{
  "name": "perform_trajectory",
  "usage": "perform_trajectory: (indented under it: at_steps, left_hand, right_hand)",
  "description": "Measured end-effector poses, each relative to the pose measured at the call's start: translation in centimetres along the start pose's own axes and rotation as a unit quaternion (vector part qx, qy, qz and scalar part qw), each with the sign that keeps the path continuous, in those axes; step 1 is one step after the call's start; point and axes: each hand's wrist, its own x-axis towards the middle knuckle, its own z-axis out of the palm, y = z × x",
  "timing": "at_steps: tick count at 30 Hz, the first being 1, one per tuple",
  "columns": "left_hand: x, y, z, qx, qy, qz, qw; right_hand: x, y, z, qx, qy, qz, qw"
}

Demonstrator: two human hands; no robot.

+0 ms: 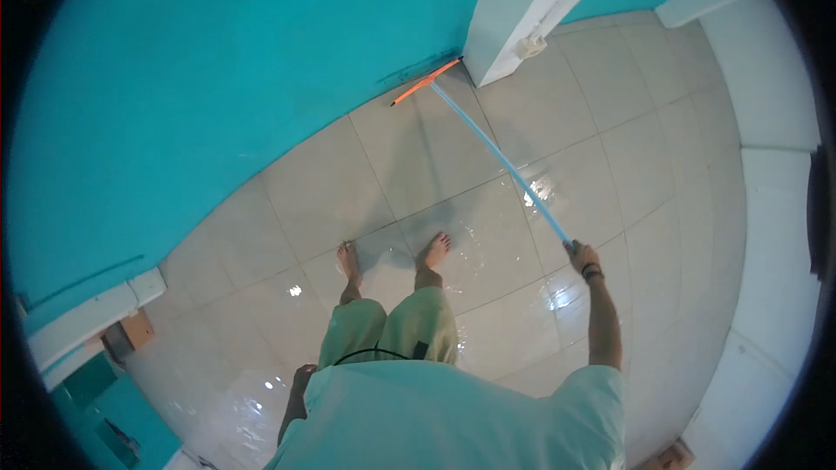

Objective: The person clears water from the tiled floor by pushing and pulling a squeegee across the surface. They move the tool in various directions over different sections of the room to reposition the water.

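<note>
Fingers of the right hand clench the top of the squeegee, its blade near the wall on the wet floor. Long, light and stiff, it seems best gripped high. Left hand hangs loose.

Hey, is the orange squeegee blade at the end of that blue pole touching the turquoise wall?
Cannot tell. In the head view the orange blade lies right along the base of the turquoise wall, but the fisheye distance hides any gap. The right hand grips the blue pole.
</note>
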Motion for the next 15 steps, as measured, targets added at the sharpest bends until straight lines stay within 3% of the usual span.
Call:
perform_trajectory:
  at_steps: [2,4,5,7,8,11,13,15]
  left_hand:
    - [-0.6,-1.1,1.7,0.111,-0.002,0.096,0.989]
    - [-0.8,-2.4,3.0,0.074,0.062,0.075,0.993]
    - [-0.9,-0.4,2.0,-0.028,0.043,-0.025,0.998]
    - [-1.2,5.7,-0.9,-0.238,0.069,-0.23,0.941]
    - [-1.1,7.1,-2.4,-0.086,0.076,-0.087,0.99]
    - [-0.6,6.8,-2.7,-0.037,0.066,-0.086,0.993]
    - [-0.7,9.0,-3.6,-0.2,0.106,-0.161,0.961]
    - [-0.5,8.8,-3.5,-0.291,0.115,-0.147,0.938]
  right_hand:
    - [1.0,-0.2,1.5,0.017,-0.002,0.0,1.0]
    - [2.0,-1.3,2.9,0.059,-0.004,-0.009,0.998]
    - [2.8,-1.9,4.1,0.078,-0.006,-0.014,0.997]
    - [3.4,-2.4,6.6,0.121,-0.002,-0.019,0.992]
    - [3.7,-2.4,7.7,0.164,0.007,-0.016,0.986]
    - [3.6,-2.8,8.5,0.118,-0.042,0.039,0.991]
    - [2.4,-3.0,8.7,0.104,-0.035,0.046,0.993]
    - [1.1,-3.1,9.1,0.094,-0.023,0.051,0.994]
